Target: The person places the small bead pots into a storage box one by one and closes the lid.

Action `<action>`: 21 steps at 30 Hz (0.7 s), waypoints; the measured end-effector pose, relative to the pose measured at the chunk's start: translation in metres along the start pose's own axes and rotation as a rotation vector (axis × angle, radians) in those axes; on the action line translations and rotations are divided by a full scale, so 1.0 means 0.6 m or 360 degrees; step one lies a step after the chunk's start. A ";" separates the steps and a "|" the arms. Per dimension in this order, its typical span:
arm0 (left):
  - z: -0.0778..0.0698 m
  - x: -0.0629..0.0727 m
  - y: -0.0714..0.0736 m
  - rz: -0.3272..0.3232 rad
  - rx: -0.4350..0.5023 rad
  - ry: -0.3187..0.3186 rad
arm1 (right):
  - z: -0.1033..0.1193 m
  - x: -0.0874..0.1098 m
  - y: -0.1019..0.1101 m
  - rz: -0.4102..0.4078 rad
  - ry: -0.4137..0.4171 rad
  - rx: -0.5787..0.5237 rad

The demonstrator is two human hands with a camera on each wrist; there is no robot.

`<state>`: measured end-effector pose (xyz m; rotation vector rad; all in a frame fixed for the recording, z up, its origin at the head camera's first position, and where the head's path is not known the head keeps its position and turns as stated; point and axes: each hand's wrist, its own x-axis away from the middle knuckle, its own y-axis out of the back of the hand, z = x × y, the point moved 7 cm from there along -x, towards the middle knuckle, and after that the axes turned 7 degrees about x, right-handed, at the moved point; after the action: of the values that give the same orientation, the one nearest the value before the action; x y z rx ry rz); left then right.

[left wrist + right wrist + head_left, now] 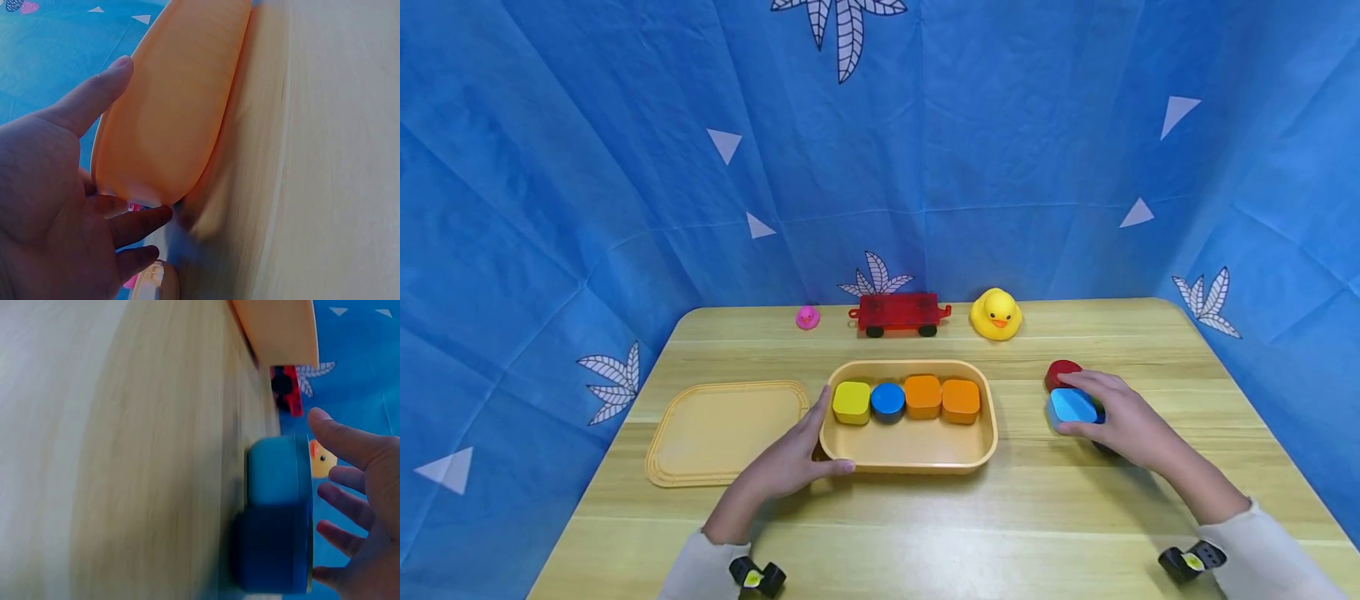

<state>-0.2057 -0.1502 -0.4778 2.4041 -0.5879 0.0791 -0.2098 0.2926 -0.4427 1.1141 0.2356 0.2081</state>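
My left hand [786, 458] rests against the left end of a shallow tan box [917, 454], its fingers straight along the end and its thumb by the near wall. Along the far side inside stand a yellow block [852, 404], a round blue block [888, 403] and two orange blocks [922, 397]. Over at the right, my right hand [1123, 421] reaches over a light blue block [1072, 408]. In the right wrist view its fingers are spread just above that block and a dark blue block [269, 550]; contact cannot be told. A round red block [1061, 375] stands behind; the hand hides others partly.
A tan lid [726, 433] lies flat left of the box. Along the table's back edge stand a small pink duck [807, 317], a red wagon [899, 312] and a yellow duck [996, 315]. A blue patterned cloth [880, 167] hangs behind the table.
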 end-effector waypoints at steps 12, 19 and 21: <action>-0.001 0.001 0.001 0.0001 0.0011 0.0001 | -0.022 0.013 0.002 -0.0085 0.0041 0.0094; -0.002 0.002 0.001 0.0005 0.0026 -0.0021 | -0.023 0.012 0.002 -0.0124 0.0087 0.0109; -0.002 0.002 0.001 0.0005 0.0023 -0.0021 | -0.024 0.010 0.001 -0.0111 0.0088 0.0105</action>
<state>-0.2048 -0.1501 -0.4764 2.4195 -0.5991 0.0689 -0.2083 0.3071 -0.4487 1.1644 0.3323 0.1704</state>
